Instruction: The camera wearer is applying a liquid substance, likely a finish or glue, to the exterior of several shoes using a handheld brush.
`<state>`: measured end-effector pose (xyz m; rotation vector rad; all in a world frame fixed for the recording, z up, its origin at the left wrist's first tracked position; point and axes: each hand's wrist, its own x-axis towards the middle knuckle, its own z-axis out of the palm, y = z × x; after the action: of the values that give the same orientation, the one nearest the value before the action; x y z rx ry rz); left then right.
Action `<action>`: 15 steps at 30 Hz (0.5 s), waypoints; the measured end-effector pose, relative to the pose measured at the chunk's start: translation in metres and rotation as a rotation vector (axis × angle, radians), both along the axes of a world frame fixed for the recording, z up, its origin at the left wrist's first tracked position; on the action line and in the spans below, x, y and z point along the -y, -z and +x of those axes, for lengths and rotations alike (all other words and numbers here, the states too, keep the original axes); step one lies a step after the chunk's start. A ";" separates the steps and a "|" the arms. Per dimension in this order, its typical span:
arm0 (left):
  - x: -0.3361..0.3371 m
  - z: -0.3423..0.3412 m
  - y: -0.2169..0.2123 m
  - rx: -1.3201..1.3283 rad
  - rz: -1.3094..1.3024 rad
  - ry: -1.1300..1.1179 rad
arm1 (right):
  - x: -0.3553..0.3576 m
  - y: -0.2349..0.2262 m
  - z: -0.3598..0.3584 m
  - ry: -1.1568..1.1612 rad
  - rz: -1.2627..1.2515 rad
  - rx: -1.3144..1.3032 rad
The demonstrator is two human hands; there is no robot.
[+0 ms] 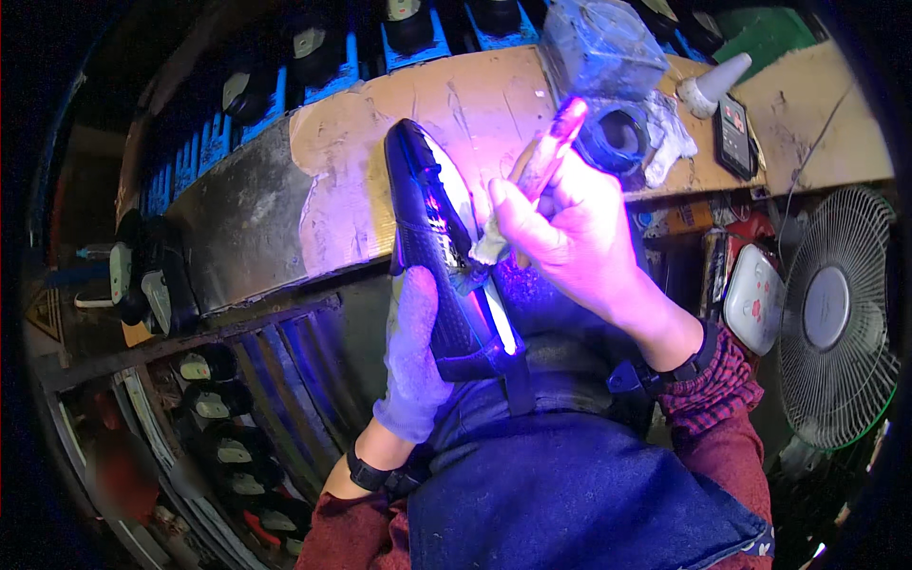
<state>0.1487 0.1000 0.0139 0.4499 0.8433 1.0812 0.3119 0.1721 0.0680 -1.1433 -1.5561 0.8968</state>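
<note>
the gloved left hand (413,356) grips the side of a black shoe (425,242), which slants over the surface's (347,190) near edge; the bare right hand (579,237) pinches a brush-like tool (489,245) at its right side. far right, a black device (732,138) shows a red readout, too small to read; the fan's (826,304) hub lettering is illegible.

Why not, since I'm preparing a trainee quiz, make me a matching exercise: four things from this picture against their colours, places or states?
1. left hand
2. shoe
3. fan
4. cone

A. round, towards the picture's right edge
B. greyish, beside a small black device
C. gloved
D. mostly black, held

Pairs: 1-C, 2-D, 3-A, 4-B
</note>
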 end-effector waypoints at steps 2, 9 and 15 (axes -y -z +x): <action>-0.003 0.010 -0.012 0.063 0.024 0.034 | 0.007 0.000 0.000 -0.009 0.114 0.002; 0.002 0.015 -0.011 0.527 0.226 0.085 | 0.015 -0.025 0.015 -0.252 0.468 0.112; -0.009 -0.038 0.067 -0.061 0.177 -0.596 | -0.008 -0.083 0.004 -0.735 0.664 0.255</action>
<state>0.1104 0.1091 -0.0536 0.3871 0.9677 1.7077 0.3155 0.1800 0.1506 -0.1951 -2.3122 0.5954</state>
